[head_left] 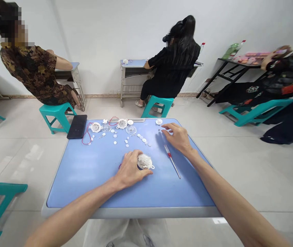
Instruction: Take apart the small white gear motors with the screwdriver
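- My left hand [129,170] is closed, curled around a round white plastic housing [144,161] and gripping it on the blue desk [84,181], at lower centre of the frame.
- My right hand [177,138] is open and holds nothing. Its fingers spread over the desk at right of centre, near a small dark bit [159,130].
- A screwdriver [171,160] with a red band and thin metal shaft lies between my hands, closer to my right hand.
- Across the top of the desk lie two more white housings [95,127], two clear plastic domes [106,128], thin red wires [86,133] and small white pieces [115,136].
- A black tablet [77,126] sits at the desk's upper left corner.
- I can read no brand or writing on anything; any markings on the parts are too small to tell.
- Co-workers [172,58] sit on teal stools [157,106] at upper left, upper centre and right.
- Plastic bottles [232,50] stand on a black table [229,70] at upper right.
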The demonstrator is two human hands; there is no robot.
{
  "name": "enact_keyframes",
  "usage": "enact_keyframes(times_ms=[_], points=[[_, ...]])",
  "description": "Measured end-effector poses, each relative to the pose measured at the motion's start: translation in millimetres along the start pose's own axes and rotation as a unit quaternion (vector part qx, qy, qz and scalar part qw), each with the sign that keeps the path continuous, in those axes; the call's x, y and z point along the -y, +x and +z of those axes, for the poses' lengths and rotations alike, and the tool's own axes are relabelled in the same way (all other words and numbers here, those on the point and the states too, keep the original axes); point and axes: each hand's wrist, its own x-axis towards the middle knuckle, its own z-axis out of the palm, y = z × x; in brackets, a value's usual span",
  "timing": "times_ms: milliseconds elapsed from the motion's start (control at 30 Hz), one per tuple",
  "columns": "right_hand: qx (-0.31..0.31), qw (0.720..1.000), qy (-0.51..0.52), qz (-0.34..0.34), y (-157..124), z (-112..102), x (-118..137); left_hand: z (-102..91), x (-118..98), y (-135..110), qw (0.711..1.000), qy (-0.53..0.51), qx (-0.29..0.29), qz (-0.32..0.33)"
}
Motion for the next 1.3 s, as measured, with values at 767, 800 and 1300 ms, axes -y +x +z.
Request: enact_keyframes(times_ms=[767,800,1300], points=[[0.162,0.959,-0.152,0.176,-61.9,-30.8,47.7,2.5,1.1,4.0,0.999,0.02,-0.005,0.043],[0.158,0.962,-0.127,0.182,-60.1,-34.7,47.5,2.6,1.5,4.4,0.999,0.019,-0.005,0.049],[-0.092,0.926,0.366,-0.027,-56.8,-71.9,157.6,2.0,-0.6,7.5,0.999,0.013,-0.001,0.045]])
